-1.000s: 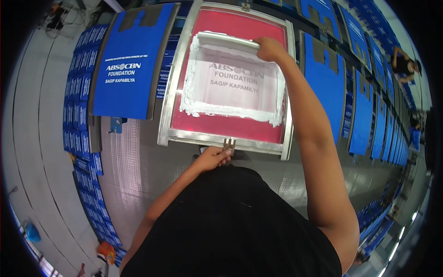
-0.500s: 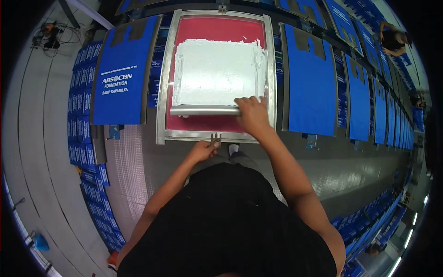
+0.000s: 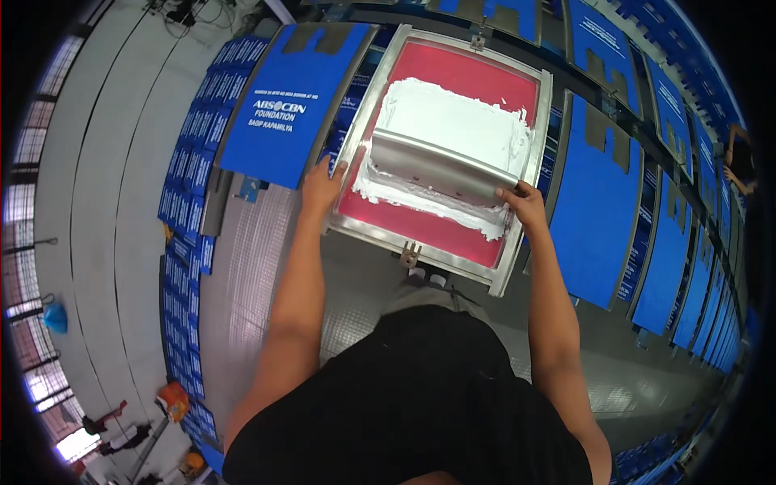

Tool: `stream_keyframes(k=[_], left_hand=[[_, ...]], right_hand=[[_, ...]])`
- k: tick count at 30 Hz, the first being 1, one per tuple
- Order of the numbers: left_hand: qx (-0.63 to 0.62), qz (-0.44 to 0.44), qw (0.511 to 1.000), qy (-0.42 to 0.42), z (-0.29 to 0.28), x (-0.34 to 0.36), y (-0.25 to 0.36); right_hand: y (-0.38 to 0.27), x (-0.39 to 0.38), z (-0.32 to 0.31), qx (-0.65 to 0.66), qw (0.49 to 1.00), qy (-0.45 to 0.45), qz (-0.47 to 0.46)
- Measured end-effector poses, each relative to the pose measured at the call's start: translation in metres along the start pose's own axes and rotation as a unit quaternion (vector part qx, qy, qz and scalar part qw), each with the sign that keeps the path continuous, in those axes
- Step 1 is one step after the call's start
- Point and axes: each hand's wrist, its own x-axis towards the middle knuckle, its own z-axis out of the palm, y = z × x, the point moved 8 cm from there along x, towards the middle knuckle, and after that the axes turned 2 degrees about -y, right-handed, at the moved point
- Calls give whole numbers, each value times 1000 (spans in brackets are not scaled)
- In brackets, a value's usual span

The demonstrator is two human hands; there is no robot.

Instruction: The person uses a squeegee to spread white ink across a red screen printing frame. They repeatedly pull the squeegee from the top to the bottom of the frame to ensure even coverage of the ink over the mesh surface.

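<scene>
A silver-framed printing screen (image 3: 404, 234) with red mesh lies in front of me, turned slightly. White ink (image 3: 453, 113) covers the middle of the mesh in a thick-edged patch. Across that ink lies a wide metal squeegee (image 3: 440, 166), leaning over. My left hand (image 3: 322, 190) is closed on the frame's left rail, thumb on the inner side and fingers outside. At the right rail, my right hand (image 3: 527, 206) is closed round the frame, its thumb beside the squeegee's right end. What lies under the screen is hidden.
A printed blue fabric panel (image 3: 291, 105) lies on a board to the left, and a plain blue one (image 3: 598, 202) to the right. More boards run off to the right. Stacked blue pieces (image 3: 194, 153) stand at left. A metal clamp (image 3: 411, 255) sits at the frame's near edge.
My left hand has gone from the near-edge clamp to the left rail. My right hand has left the squeegee for the right rail. The squeegee now lies farther up the ink; the view has turned.
</scene>
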Motion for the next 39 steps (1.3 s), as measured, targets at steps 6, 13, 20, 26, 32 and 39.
stream_keyframes(k=[6, 13, 20, 26, 32, 39], left_hand=[[-227, -41, 969, -82, 24, -3, -6], [-249, -19, 964, -92, 68, -97, 110], [-289, 48, 949, -113, 168, -136, 177], [-293, -17, 935, -201, 185, -132, 165], [-280, 20, 953, -112, 156, -136, 162], [-273, 19, 960, -55, 123, -166, 177]], right_hand=[[-13, -12, -19, 73, 997, 39, -10], [-21, -93, -158, 10, 998, 62, 4], [17, -158, -272, -24, 985, 169, 25], [20, -156, -265, -29, 984, 166, 50], [19, -142, -260, -12, 991, 129, 32], [5, -127, -265, -13, 997, 69, -31]])
